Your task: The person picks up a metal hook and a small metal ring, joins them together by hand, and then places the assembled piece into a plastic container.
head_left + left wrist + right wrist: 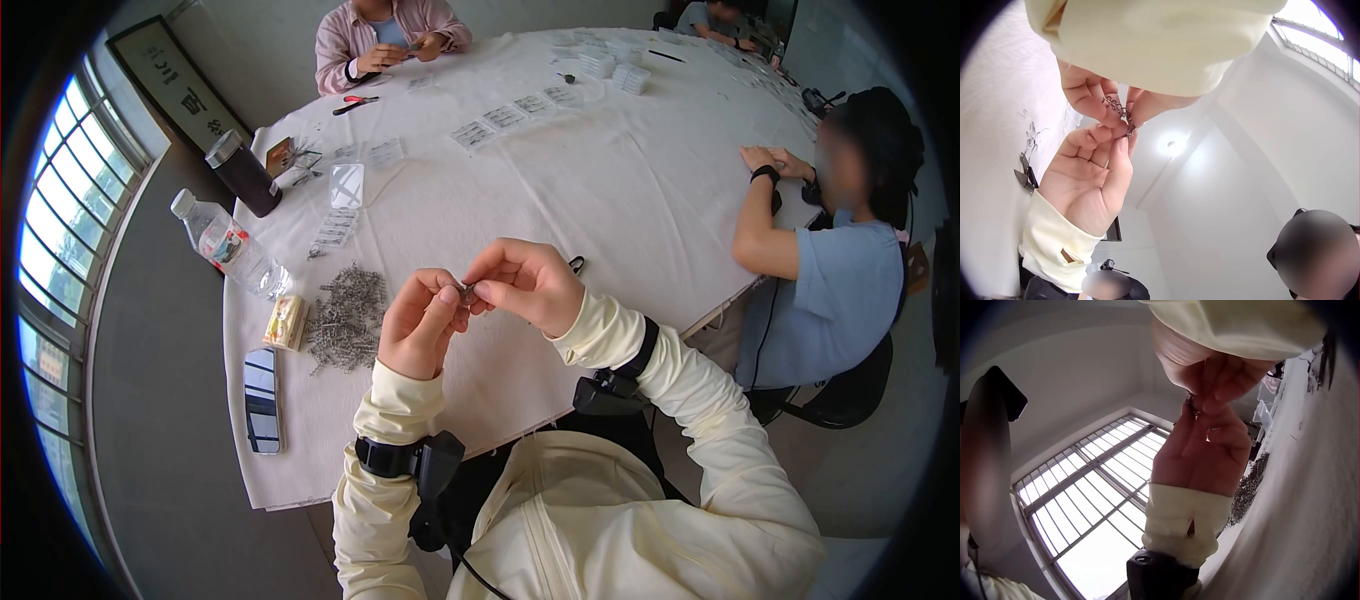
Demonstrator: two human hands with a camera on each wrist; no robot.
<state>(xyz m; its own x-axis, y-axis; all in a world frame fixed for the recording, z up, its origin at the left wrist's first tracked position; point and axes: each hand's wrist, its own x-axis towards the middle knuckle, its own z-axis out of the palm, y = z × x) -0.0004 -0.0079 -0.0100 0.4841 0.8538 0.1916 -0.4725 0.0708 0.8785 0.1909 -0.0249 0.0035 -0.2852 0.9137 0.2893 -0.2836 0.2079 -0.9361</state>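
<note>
In the head view, my left hand (422, 320) and right hand (530, 285) meet over the near part of the table. Between their thumbs and fingertips they pinch a small metal chain-like piece (466, 292). Seen from the left wrist, the piece has coiled wire links (1114, 105) that stick out past the fingers of the left hand (1088, 94); the tips of the right hand (1088, 178) grip its lower end. Fingers hide much of it in the right wrist view. A pile of similar grey metal pieces (347, 312) lies left of my left hand.
Left of the pile are a tissue pack (286, 322), phone (263, 400), water bottle (235, 248) and dark flask (243, 175). Clear packs (335, 229) and red-handled pliers (355, 104) lie farther off. People sit across and at the right of the cloth-covered table (640, 200).
</note>
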